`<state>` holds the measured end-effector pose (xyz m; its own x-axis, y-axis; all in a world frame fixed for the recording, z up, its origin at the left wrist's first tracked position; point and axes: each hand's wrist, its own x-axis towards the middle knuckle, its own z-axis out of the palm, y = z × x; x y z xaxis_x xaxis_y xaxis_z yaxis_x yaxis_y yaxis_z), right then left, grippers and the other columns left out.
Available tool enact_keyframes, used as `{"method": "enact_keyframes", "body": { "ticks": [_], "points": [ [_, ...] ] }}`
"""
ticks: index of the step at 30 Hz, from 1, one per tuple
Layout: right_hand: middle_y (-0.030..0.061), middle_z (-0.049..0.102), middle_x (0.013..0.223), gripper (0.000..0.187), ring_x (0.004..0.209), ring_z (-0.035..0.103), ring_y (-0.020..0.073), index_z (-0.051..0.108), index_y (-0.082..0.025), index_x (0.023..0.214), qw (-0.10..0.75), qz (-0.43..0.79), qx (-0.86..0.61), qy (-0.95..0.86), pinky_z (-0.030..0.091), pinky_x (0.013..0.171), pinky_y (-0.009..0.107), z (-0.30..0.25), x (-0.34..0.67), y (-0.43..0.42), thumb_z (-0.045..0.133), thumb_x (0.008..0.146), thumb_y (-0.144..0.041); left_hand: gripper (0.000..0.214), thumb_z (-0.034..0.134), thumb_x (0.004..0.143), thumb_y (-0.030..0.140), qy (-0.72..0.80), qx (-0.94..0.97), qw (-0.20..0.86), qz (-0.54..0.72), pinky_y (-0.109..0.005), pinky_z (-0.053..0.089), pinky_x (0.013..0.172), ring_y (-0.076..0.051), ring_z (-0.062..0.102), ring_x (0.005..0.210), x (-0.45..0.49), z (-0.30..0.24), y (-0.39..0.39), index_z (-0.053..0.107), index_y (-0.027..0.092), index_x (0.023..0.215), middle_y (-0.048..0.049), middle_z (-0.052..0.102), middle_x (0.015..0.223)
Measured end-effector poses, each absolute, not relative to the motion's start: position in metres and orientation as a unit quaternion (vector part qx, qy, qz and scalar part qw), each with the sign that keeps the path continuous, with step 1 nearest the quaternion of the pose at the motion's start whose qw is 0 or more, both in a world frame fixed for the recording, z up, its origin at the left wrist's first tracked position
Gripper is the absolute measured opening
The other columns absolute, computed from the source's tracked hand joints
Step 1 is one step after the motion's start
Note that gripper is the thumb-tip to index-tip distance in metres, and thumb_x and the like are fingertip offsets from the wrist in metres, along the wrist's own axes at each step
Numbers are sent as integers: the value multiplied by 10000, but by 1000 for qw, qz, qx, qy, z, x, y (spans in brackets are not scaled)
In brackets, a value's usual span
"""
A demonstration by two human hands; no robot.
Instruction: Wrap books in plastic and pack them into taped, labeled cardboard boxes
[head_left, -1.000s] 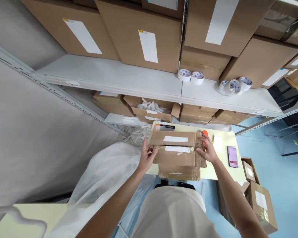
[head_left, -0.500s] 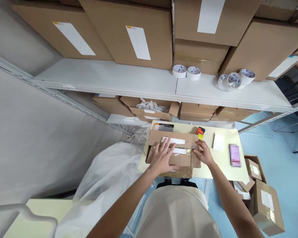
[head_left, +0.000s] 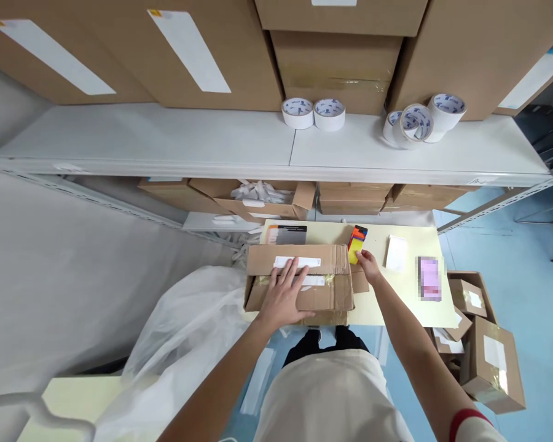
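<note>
A brown cardboard box [head_left: 267, 298] with white labels on its top sits at the near left of a pale yellow table [head_left: 408, 313]. My left hand [head_left: 283, 298] lies flat on the box top, fingers spread across the seam between the flaps. To the right of the box, my right hand [head_left: 367, 265] pinches the near end of a small yellow, orange and black item [head_left: 356, 244]; its exact kind is too small to make out. More brown cardboard [head_left: 360, 281] shows just below that hand, partly hidden by the box.
Behind the table stands a grey shelf [head_left: 188, 141] with large cartons and white tape rolls [head_left: 329, 115]. On the table lie a printed sheet [head_left: 286, 234], a white pad [head_left: 396, 253] and a blurred pink item [head_left: 429, 278]. Cartons [head_left: 491, 368] stand right; white plastic sheeting [head_left: 179, 331] lies left.
My right hand has left the box's right edge and taken hold of the yellow and orange item, which shows more of its yellow part. My left hand stays on the box. The view has shifted.
</note>
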<state>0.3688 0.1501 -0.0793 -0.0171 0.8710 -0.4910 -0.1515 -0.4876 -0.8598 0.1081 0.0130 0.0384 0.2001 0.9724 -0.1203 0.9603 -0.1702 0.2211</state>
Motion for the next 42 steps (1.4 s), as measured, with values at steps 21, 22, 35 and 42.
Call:
{"method": "enact_keyframes", "body": {
  "ticks": [21, 22, 35, 42],
  "points": [
    [0, 635, 816, 292, 739, 598, 167, 599, -223, 899, 587, 538, -500, -341, 465, 617, 267, -2, 491, 141, 622, 727, -458, 1106, 744, 573, 677, 657, 735, 165, -13, -632, 144, 1143, -436, 126, 1481, 130, 32, 25, 367, 213, 1503, -182, 131, 1628],
    [2, 628, 803, 307, 714, 590, 163, 602, -221, 896, 587, 530, -499, -356, 458, 599, 264, 5, 493, 133, 647, 727, -473, 1107, 747, 575, 670, 659, 734, 164, -9, -634, 144, 1140, -435, 126, 1482, 135, 33, 27, 358, 218, 1507, -185, 130, 1627],
    [63, 639, 850, 387, 727, 592, 235, 624, -233, 1007, 455, 294, -501, -675, 502, 632, 374, 64, 443, 51, 765, 721, -451, 806, 643, 763, 609, 637, 688, 257, 232, -661, 143, 1154, -396, 271, 1451, 168, 66, 21, 461, 208, 1437, -188, 327, 1568],
    [89, 650, 879, 567, 803, 622, 285, 534, -256, 1319, 414, 95, -374, -824, 536, 765, 498, 65, 406, 32, 693, 817, -467, 664, 776, 706, 419, 468, 440, 640, 422, -404, 541, 909, -269, 675, 1034, 220, 110, 29, 554, 151, 1272, -147, 677, 1184]
  ]
}}
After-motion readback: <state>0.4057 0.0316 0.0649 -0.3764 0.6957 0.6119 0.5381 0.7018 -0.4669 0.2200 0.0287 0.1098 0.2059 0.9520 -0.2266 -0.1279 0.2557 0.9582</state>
